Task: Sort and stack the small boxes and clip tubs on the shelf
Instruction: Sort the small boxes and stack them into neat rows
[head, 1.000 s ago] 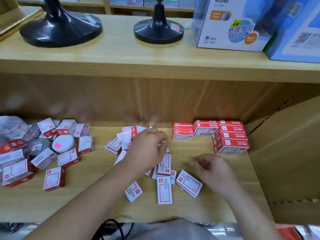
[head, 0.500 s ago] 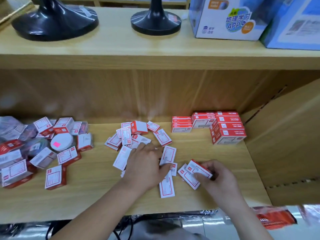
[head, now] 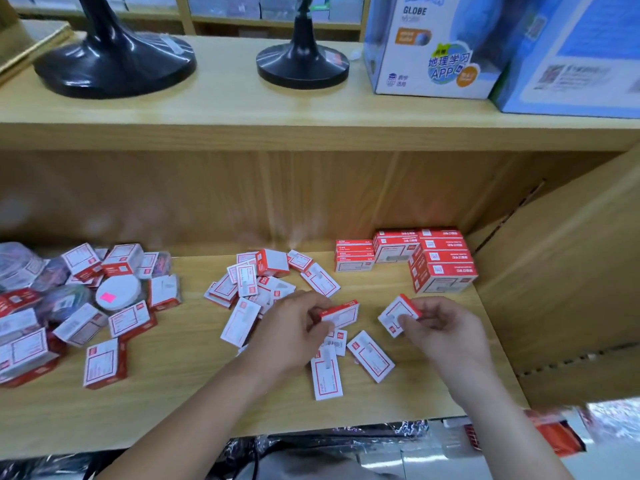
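Small red-and-white boxes lie scattered across the middle of the wooden shelf (head: 173, 393). My left hand (head: 294, 327) pinches one small box (head: 341, 315) just above the shelf. My right hand (head: 446, 332) holds another small box (head: 396, 315), tilted, a little to the right of the first. Two loose boxes (head: 370, 356) lie flat below and between my hands. At the back right stand neat stacks of red boxes (head: 441, 261). A jumbled pile of larger boxes (head: 104, 363) and a round white clip tub (head: 117, 292) fills the left side.
The shelf's right wall (head: 568, 289) stands close to the red stacks. On the upper shelf sit two black stand bases (head: 114, 64) and a globe carton (head: 436, 50). Clear plastic tubs (head: 20, 265) are heaped at the far left.
My left hand has lifted a small box off the shelf pile. My right hand has raised its box clear of the shelf and turned it.
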`<state>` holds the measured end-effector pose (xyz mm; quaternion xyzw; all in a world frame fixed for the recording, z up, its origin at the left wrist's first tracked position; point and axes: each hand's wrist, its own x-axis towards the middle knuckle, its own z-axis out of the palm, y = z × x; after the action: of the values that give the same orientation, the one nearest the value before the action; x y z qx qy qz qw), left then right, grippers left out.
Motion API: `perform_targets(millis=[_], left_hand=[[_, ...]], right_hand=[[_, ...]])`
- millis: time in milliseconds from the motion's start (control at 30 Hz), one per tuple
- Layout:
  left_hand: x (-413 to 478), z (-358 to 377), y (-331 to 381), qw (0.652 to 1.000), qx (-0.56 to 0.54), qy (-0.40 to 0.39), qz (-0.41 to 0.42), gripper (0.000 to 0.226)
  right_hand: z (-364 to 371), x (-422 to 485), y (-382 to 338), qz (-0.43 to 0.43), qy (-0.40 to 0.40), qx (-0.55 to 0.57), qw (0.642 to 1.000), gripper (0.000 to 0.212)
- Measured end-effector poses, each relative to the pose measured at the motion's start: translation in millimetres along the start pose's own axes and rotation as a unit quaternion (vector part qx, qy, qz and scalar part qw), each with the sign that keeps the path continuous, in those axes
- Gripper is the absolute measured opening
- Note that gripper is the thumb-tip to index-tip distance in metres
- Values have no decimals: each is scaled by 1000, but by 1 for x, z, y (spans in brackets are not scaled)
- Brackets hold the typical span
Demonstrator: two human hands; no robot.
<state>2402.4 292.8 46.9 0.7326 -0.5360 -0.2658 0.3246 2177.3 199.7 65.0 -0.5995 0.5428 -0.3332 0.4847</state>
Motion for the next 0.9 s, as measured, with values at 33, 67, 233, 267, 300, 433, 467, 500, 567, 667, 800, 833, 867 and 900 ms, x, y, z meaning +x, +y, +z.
perform_targets(millis=[33, 67, 233, 267, 300, 433, 467, 500, 567, 667, 800, 833, 867, 900], left_hand=[[0, -2, -1, 1000, -16, -4, -2, 24], [-1, -4, -1, 1000, -27, -6, 1, 22], [-1, -12, -5, 996, -13, -30, 78, 27], [0, -12, -4, 995, 0, -36, 88, 27], [2, -11, -2, 995, 12, -41, 95, 27], [12, -3, 8, 991, 56, -39, 114, 22], [15, 0, 10, 991, 64, -35, 116, 21], [18, 3, 12, 990, 72, -32, 120, 21], [24, 11, 16, 988, 89, -34, 123, 21], [29, 26, 22, 988, 89, -41, 120, 17], [32, 38, 28, 992, 61, -39, 100, 24], [33, 38, 29, 992, 73, -35, 96, 28], [34, 37, 29, 989, 103, -29, 97, 29], [35, 36, 30, 984, 141, -25, 104, 27]], right_hand=[[1, 1, -3, -17, -10, -5, 1000, 19], [2, 2, -5, -38, -20, -18, 999, 20], [12, 26, 8, -171, -71, -264, 947, 29], [16, 29, 9, -184, -84, -304, 931, 28], [19, 31, 8, -185, -101, -325, 922, 31], [15, 28, 7, -127, -132, -284, 941, 43], [10, 25, 11, -113, -119, -262, 951, 41], [5, 21, 16, -102, -104, -231, 962, 40], [-3, 11, 25, -75, -87, -178, 977, 45], [-5, 4, 40, -18, -77, -166, 983, 48], [5, 4, 47, 6, -67, -186, 980, 16], [7, 4, 49, 1, -62, -188, 980, 20], [10, 5, 50, -2, -52, -185, 981, 18], [12, 7, 51, -3, -44, -184, 982, 12]])
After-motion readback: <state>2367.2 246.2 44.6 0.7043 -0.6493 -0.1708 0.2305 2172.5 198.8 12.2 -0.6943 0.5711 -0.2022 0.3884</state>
